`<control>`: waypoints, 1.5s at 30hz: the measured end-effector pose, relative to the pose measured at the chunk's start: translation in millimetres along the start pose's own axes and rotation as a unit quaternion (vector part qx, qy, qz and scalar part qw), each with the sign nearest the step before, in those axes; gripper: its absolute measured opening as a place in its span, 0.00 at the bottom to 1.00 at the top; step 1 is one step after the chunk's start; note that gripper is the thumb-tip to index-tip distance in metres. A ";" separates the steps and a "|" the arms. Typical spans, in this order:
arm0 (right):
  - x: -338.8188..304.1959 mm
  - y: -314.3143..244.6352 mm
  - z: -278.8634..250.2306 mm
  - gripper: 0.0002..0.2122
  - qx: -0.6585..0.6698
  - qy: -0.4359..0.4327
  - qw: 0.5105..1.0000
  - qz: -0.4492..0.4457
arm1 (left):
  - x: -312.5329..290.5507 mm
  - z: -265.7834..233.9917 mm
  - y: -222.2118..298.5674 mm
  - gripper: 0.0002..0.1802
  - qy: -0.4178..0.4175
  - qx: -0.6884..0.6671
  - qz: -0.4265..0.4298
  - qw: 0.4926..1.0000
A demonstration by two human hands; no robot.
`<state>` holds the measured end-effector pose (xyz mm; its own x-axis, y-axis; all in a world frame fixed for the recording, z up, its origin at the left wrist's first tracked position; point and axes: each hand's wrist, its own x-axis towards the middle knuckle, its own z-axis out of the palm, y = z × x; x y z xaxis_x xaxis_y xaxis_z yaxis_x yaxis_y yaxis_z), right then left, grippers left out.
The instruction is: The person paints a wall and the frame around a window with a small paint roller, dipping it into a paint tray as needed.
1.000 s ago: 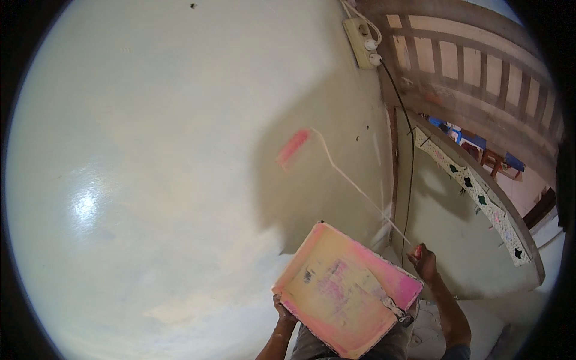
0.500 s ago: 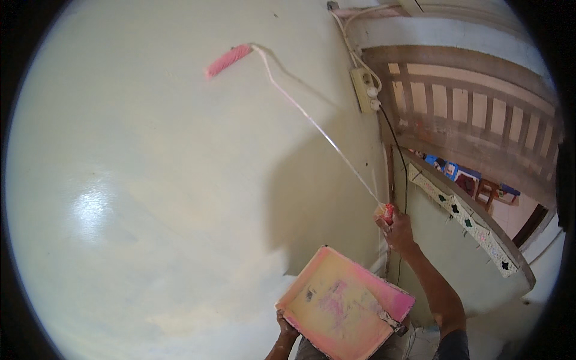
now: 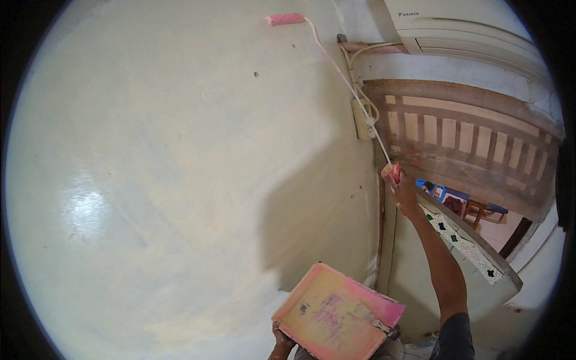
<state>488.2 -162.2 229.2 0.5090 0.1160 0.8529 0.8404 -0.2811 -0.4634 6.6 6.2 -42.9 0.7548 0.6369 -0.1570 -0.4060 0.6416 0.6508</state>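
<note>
My right hand is closed around the red handle of a paint roller, arm stretched out ahead. A long thin metal rod runs from that handle up and to the left, ending in a fuzzy pink sleeve at the top of the pale wall. At the lower edge, my left hand grips the left side of a square paint tray. Pink and cream paint coats the tray. Along its right part lies a paint-smeared tool, perhaps a brush or scraper; its kind is unclear.
A power outlet box with cables is fixed near the wall's corner, behind the roller rod. Further right are a slatted wooden vent frame and an opening with a speckled strip. An air conditioner hangs at the upper right.
The roller sleeve has moved up and right along the wall, and my right hand has risen. The view has tilted upward, showing more of the air conditioner. My left hand still holds the tray.
</note>
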 end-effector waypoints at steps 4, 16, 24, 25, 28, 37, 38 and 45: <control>-11.5 14.6 -5.1 0.17 -0.047 -0.012 0.998 -0.045 | -6.8 14.4 5.6 0.42 0.006 0.048 0.011 0.999; -104.4 10.2 -19.1 0.18 0.086 -0.169 0.970 0.155 | -1.9 30.1 14.2 0.41 -0.009 0.033 -0.021 0.999; 37.9 -36.2 -14.5 0.19 -0.004 -0.098 0.991 0.088 | -4.0 50.8 16.7 0.39 -0.005 0.057 -0.002 0.998; 42.5 -39.2 -15.2 0.19 -0.025 -0.128 0.985 0.115 | -3.9 45.5 13.2 0.39 -0.009 0.048 -0.006 0.999; 31.5 -47.2 -12.6 0.18 -0.018 -0.175 0.970 0.169 | -0.1 42.2 12.1 0.39 -0.014 0.024 -0.012 1.000; 62.1 -58.1 11.0 0.15 0.042 -0.068 0.992 0.098 | 4.2 46.5 14.2 0.39 -0.015 0.004 -0.020 1.000; 84.7 -55.3 17.1 0.17 -0.037 -0.055 0.995 0.076 | 3.3 45.7 13.6 0.39 -0.017 0.003 -0.022 1.000; 189.4 -91.6 2.1 0.11 -0.042 -0.034 0.998 -0.035 | -2.8 28.2 18.4 0.38 -0.046 -0.009 -0.017 0.999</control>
<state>508.0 -112.4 432.7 0.4637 0.2016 0.8628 0.8572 -0.3483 -0.3793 11.6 4.1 -9.5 0.8121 0.5733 -0.1092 -0.3881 0.6702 0.6326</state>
